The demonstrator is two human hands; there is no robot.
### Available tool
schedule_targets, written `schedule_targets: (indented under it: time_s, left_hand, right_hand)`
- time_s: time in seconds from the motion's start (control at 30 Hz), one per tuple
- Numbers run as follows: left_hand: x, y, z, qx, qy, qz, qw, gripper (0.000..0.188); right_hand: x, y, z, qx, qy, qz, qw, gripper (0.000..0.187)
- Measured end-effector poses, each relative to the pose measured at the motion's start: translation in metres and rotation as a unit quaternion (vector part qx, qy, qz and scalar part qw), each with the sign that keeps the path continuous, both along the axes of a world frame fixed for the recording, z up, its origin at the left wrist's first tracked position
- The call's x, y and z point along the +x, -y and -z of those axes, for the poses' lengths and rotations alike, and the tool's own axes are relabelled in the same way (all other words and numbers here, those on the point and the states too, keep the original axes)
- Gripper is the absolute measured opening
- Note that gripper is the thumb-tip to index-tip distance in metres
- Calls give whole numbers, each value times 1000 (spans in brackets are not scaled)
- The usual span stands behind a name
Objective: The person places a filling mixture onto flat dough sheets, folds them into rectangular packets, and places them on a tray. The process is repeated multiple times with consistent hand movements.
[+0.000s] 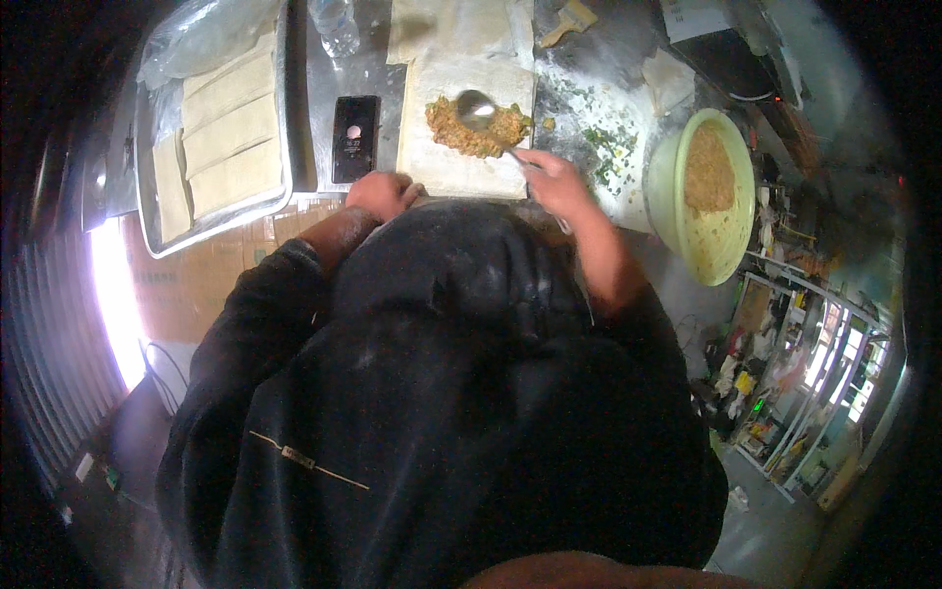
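A pale rectangular dough sheet (461, 177) lies on the metal table in front of me. Brownish minced filling (461, 140) is spread in a band across its middle. Pressed into that filling is the shiny round bowl of a metal spoon (478, 106), and my right hand (555, 183) is closed round its handle at the sheet's near right corner. My left hand (383, 194) rests at the near left corner with its fingers curled in; what they pinch, if anything, is hidden. Another dough sheet (461, 29) adjoins this one on the far side.
At left stands a metal tray (287, 108) with cut dough pieces and plastic film. A phone (354, 139) and clear bottle (336, 27) lie beside it. To the right are flour with chopped greens (613, 147) and a green bowl (711, 250) of filling. A scraper-like tool (569, 22) lies beyond.
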State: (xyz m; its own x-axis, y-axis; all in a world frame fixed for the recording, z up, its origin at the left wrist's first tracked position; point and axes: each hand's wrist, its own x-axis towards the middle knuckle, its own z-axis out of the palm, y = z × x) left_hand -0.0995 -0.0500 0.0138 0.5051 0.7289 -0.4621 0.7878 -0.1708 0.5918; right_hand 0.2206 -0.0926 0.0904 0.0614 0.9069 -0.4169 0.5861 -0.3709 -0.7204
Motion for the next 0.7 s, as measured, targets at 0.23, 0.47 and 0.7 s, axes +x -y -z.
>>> schedule_targets:
  time_s: [0.23,0.47,0.7]
  left_hand:
    - [0,0,2,-3,-11,-6,1000,43]
    - [0,2,4,-4,5,-17,1000,43]
    - [1,0,5,16,-12,9,1000,45]
  right_hand:
    - [-20,-2,-20,118,128,-172,970,38]
    - [17,43,-37,-46,-46,23,998,42]
    - [-7,27,-35,45,218,-247,943,45]
